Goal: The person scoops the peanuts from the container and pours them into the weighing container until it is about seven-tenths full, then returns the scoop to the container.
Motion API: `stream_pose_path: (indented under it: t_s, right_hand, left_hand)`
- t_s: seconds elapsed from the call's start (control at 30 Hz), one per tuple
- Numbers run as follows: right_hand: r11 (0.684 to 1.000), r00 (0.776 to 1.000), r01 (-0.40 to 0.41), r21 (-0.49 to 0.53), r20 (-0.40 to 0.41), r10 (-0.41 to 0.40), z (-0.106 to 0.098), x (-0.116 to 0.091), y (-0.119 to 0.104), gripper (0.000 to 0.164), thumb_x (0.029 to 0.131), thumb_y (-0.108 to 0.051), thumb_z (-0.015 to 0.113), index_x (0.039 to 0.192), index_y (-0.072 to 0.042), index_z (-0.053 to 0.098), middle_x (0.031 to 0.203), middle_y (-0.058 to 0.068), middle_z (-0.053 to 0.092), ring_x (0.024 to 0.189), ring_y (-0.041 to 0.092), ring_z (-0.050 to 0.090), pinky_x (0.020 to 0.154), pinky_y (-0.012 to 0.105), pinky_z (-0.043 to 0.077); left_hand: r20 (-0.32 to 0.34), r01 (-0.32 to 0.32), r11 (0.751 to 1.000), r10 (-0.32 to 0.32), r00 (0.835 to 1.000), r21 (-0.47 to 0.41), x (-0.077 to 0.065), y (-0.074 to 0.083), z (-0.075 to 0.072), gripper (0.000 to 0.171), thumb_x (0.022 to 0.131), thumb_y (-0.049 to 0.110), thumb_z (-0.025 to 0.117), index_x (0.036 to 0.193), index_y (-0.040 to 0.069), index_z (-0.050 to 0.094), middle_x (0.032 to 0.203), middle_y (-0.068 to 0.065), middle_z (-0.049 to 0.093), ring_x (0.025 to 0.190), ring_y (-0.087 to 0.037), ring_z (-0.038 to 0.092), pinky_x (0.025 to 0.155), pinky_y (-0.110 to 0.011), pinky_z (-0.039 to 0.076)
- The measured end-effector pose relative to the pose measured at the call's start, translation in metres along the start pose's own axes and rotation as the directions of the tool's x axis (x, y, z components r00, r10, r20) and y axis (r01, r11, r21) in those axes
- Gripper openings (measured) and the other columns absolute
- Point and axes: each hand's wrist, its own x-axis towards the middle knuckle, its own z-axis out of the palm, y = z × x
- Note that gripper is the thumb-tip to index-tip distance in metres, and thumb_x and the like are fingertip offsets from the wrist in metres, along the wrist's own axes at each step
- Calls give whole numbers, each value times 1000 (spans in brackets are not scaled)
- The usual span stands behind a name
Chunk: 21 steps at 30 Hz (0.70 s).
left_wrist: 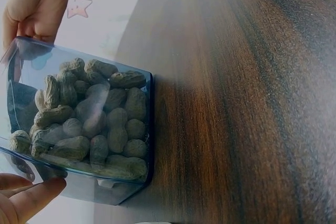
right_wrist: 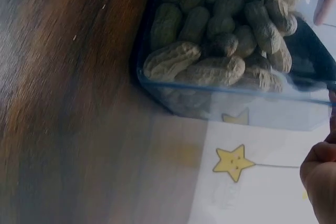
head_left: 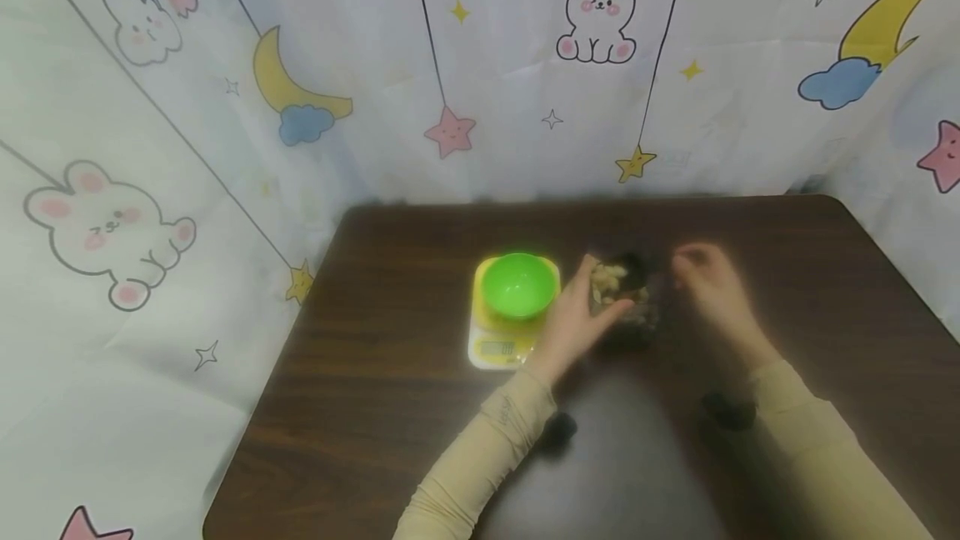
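The clear box (left_wrist: 105, 188), loaded with peanuts (left_wrist: 117, 137), was to the right of the kitchen scale (head_left: 487, 325). The left hand (head_left: 567, 319) gripped its scale-facing side; the right hand (head_left: 711, 282), blurred, was farther right of the scale, its grasp impossible to tell. On the scale, atop the counter (head_left: 360, 415), sat a green bowl (head_left: 521, 286).

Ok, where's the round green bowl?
In the head view, the bowl sits on the yellow-and-white digital scale, just left of the left hand and the clear plastic peanut box.
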Motion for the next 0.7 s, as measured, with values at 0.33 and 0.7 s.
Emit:
stream_pose_path:
  t_s: [0.33,0.7]
  right_hand:
    - [992,993,-99,74,-55,103,6,5,-5,15,94,-37,52,105,-29,48,73,-23,53,63,-3,51,55,16,47]
    - [999,999,-32,-6,13,32,0,1,-2,13,97,-29,47,109,-23,46,77,-25,49,67,-7,49,58,14,45]
  left_hand:
    - [8,-9,1000,9,1000,-19,0,-1,0,89,81,63,54,150,23,14,140,-8,49,117,-22,57,97,-33,51]
    - [-3,-35,998,35,999,-46,2,-2,1,82,82,57,58,147,24,21,118,3,63,101,-11,63,91,-23,52]
